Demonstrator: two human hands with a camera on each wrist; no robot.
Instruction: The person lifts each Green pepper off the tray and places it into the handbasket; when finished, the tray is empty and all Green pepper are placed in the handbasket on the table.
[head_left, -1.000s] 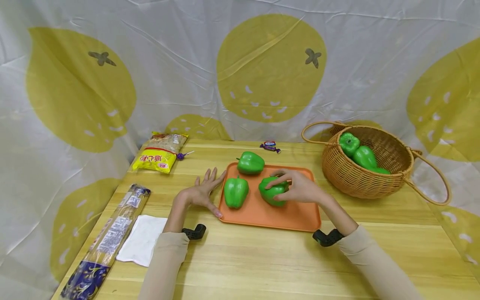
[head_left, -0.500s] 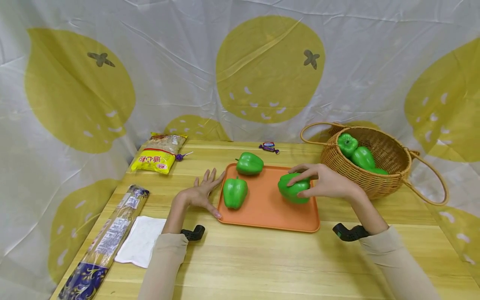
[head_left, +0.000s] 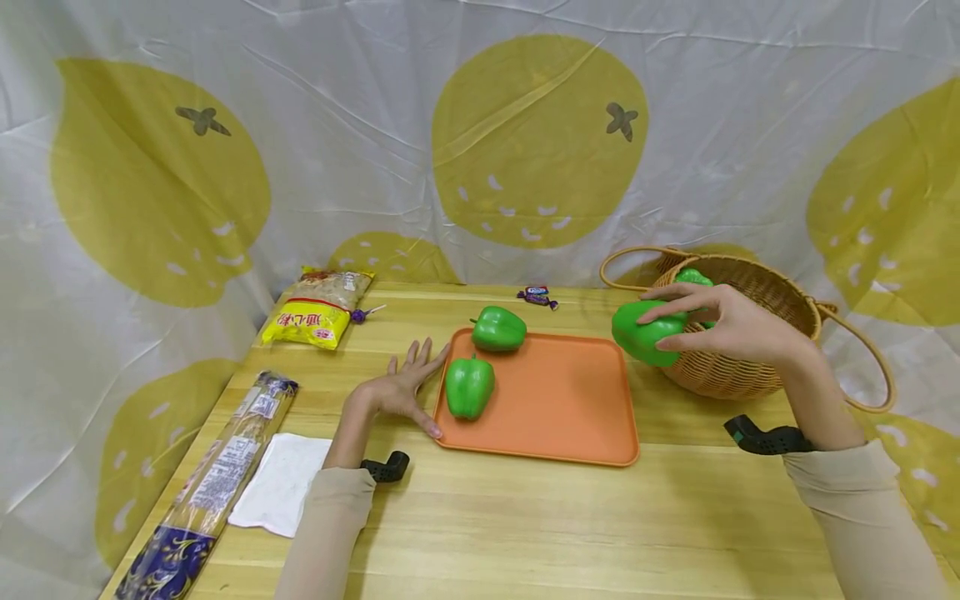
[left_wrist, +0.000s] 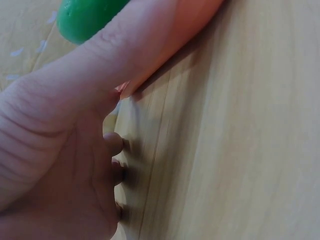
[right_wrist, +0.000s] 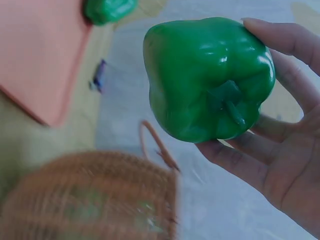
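Note:
A glossy green bell pepper [right_wrist: 200,75] is gripped between the thumb and fingers of my right hand [head_left: 738,325], in the air between the tray and the basket. My left hand [head_left: 397,390] is spread at the tray's left edge, its thumb at the near corner; in the left wrist view the thumb [left_wrist: 115,50] lies along the orange rim and the other fingertips meet the wood. Two more bell peppers, one at the back [head_left: 499,328] and one nearer me [head_left: 469,387], lie on the left part of the orange tray [head_left: 555,408].
A wicker basket [head_left: 720,373] with looped handles stands at the right, holding green peppers partly hidden by my right hand. To the left are a yellow food bag [head_left: 315,312], a lollipop [head_left: 360,315], a long pasta pack [head_left: 217,483] and a white cloth [head_left: 281,483]. Wrapped candies [head_left: 538,296] lie behind the tray.
My right hand has lifted the bell pepper off the tray and carried it right, to the basket's left side. My left hand has stayed at the tray's edge.

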